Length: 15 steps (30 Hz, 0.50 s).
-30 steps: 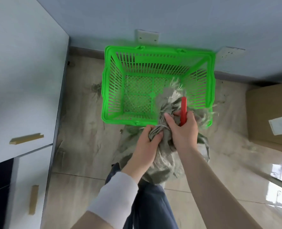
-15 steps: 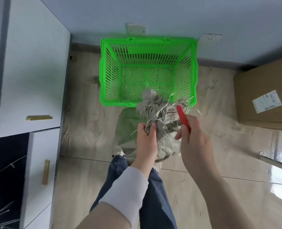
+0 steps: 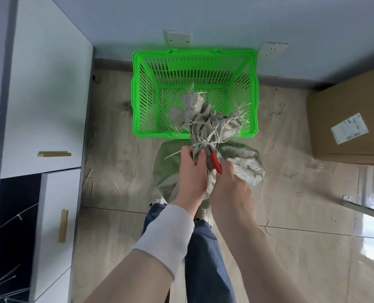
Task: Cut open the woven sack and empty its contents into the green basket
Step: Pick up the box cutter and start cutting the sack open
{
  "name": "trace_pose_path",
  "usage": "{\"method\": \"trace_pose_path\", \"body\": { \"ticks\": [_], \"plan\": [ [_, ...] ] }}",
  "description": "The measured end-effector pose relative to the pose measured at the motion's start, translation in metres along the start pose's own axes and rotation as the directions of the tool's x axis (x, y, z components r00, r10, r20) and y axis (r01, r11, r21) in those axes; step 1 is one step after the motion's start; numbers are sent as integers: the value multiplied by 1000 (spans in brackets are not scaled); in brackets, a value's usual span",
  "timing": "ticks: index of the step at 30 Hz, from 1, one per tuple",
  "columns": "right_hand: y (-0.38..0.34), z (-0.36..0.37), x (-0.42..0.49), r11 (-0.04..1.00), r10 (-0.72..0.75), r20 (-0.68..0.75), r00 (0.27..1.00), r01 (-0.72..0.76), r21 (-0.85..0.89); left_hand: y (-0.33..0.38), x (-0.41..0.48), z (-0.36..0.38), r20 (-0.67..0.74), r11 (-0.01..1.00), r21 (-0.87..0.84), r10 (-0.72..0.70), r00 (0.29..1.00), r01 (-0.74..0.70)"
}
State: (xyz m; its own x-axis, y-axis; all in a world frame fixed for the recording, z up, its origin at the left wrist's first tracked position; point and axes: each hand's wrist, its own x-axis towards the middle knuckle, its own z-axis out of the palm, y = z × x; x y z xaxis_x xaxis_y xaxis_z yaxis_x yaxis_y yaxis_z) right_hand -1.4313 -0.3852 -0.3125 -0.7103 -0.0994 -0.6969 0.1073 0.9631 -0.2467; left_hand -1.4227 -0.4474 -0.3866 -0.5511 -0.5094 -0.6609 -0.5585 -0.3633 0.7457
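Furthest left stands a white cabinet point(image 3: 48, 95) with flat brass-coloured handles point(image 3: 54, 153), on a pale tiled floor point(image 3: 116, 176). Next, against the blue-grey wall, sits the bright green slatted plastic basket point(image 3: 135, 92); only loose pale fibres show on its mesh bottom. Just in front of its near wall stands the grey-green woven sack point(image 3: 245, 162), its mouth gathered and bound with pale twine point(image 3: 200, 145), the frayed top rising so that it overlaps the basket's near rim. The left hand point(image 3: 191, 169), coming from a white sleeve point(image 3: 166, 239), is clenched round the sack's bunched neck right under the twine. Touching it on the right, the right hand point(image 3: 229, 186) has its fingers wrapped round a red-handled cutting tool point(image 3: 216, 163), which points up towards the tied neck; its blade end is hidden among the folds. Dark blue trousers point(image 3: 203, 259) show below the arms. Far right lies a brown cardboard box point(image 3: 345, 101) bearing a white label point(image 3: 349, 128), well apart from the sack.
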Motion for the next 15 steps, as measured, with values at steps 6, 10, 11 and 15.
{"method": "trace_pose_path", "body": {
  "ticks": [6, 10, 11, 15],
  "plan": [
    [-3, -1, 5, 998, -44, -25, 999, 43, -41, 2, -3, -3, -18, 992, 108, 62, 998, -59],
    [1, -4, 1, 999, -45, -35, 998, 44, -28, 2, -7, -2, -53, 995, 90, 52, 997, -47],
    [3, -5, 0, 999, -39, -43, 998, 37, -32, 2, -8, -1, -62, 995, 86, 49, 997, -44],
    [3, -2, 1, 999, -30, -39, 999, 29, -44, 2, -10, -1, -79, 997, 72, 42, 996, -36]
  ]
}}
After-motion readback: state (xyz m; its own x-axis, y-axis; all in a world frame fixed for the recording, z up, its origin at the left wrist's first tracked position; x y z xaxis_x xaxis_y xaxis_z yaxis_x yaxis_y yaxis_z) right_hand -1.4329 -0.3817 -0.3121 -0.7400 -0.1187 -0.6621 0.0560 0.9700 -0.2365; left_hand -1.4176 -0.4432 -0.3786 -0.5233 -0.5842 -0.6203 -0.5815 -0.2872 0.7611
